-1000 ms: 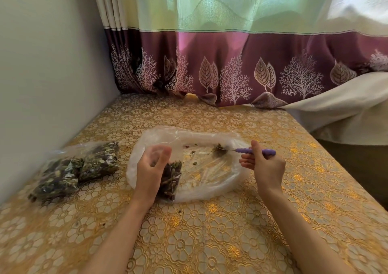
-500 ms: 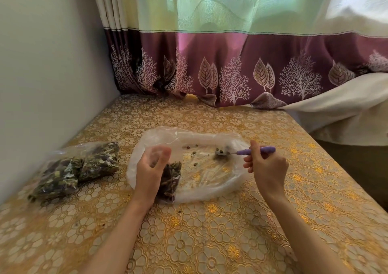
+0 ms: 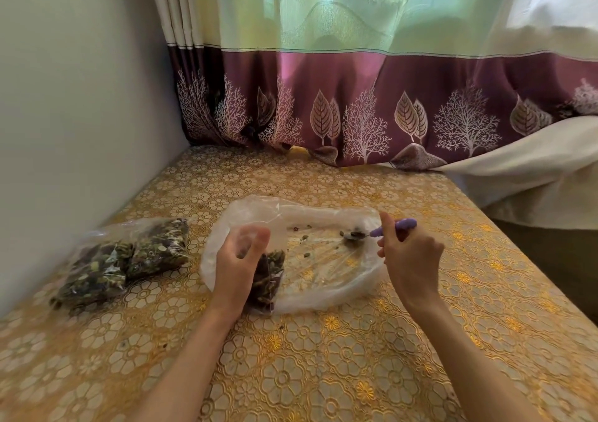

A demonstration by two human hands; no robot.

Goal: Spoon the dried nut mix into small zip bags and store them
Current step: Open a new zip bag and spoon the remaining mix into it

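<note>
A large clear plastic bag [image 3: 317,279] lies open on the table with a few loose nuts scattered inside. My left hand [image 3: 238,261] holds a small zip bag [image 3: 270,279], dark with nut mix, upright at the large bag's left side. My right hand [image 3: 409,256] grips a purple-handled spoon [image 3: 393,226]; its metal bowl carries a few nuts near the large bag's far right. Filled small zip bags [image 3: 129,260] lie inside another clear bag at the left.
A gold floral cloth covers the table [image 3: 323,373]. A grey wall [image 3: 64,130] runs along the left. A purple and green curtain [image 3: 356,98] hangs at the back. White fabric [image 3: 534,169] lies at the right, past the table's edge.
The spoon's bowl has scraped a short way to the right inside the large bag, gathering a few nuts. My left hand and its small bag have stayed put.
</note>
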